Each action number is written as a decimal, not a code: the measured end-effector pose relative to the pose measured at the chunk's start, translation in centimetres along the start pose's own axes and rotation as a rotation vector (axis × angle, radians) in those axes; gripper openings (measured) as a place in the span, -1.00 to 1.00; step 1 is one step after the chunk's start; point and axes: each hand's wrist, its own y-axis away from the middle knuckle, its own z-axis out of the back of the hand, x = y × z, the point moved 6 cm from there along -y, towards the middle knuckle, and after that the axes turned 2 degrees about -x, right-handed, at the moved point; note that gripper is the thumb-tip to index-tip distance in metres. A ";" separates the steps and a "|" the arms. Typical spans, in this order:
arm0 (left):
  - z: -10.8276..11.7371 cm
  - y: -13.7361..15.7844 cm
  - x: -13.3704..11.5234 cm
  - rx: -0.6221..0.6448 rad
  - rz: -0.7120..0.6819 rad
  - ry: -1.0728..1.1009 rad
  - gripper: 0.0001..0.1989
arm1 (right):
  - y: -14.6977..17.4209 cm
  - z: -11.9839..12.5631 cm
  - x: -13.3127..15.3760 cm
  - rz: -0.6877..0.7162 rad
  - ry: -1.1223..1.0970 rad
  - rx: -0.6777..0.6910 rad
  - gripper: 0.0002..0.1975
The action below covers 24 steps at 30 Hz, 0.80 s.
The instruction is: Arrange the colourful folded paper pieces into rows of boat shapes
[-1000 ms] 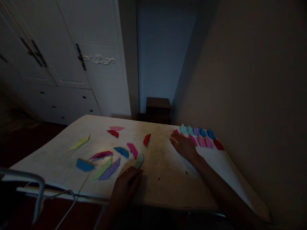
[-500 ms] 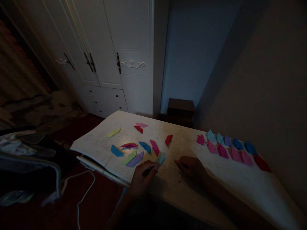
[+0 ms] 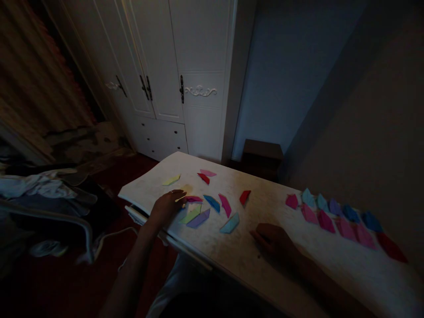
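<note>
My left hand (image 3: 167, 206) reaches over the left end of a loose group of folded paper pieces, its fingers stretched forward. Beneath it a blue folded piece is almost wholly hidden, and whether the fingers touch it I cannot tell. A magenta piece (image 3: 193, 199) lies at the fingertips. Near them are a light green piece (image 3: 191, 214), a purple piece (image 3: 199, 218), another blue piece (image 3: 212, 203) and a second magenta one (image 3: 225, 205). My right hand (image 3: 273, 239) rests on the table with curled fingers and nothing visible in them. A pale blue piece (image 3: 230, 224) lies to its left.
On the white table (image 3: 228, 249), yellow (image 3: 171, 179), pink (image 3: 208, 172) and red (image 3: 245, 197) pieces lie farther back. Several folded papers stand in rows (image 3: 326, 221) along the right. A wardrobe (image 3: 205, 119) and a brown box (image 3: 263, 149) stand beyond.
My left hand has left the pale blue piece and moved left to the blue one. The pale blue piece now lies flat. My right hand stays curled; the view has shifted left.
</note>
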 end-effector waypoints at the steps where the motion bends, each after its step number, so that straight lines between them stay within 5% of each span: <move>1: -0.2 -0.2 0.3 0.046 0.009 -0.020 -0.67 | 0.0 0.0 0.0 -0.001 -0.001 -0.001 -0.51; 9: -0.3 -0.6 0.0 0.122 0.025 -0.082 -0.69 | 0.0 0.0 -0.1 -0.014 0.007 0.030 -0.49; 20: 0.6 -0.3 -1.0 -0.142 -0.062 0.270 -0.69 | 0.0 0.3 -0.3 -0.055 -0.008 0.061 -0.47; 24: 0.8 0.1 -2.7 -0.144 -0.103 0.428 -0.69 | 0.0 0.0 -0.7 -0.083 -0.025 0.082 -0.49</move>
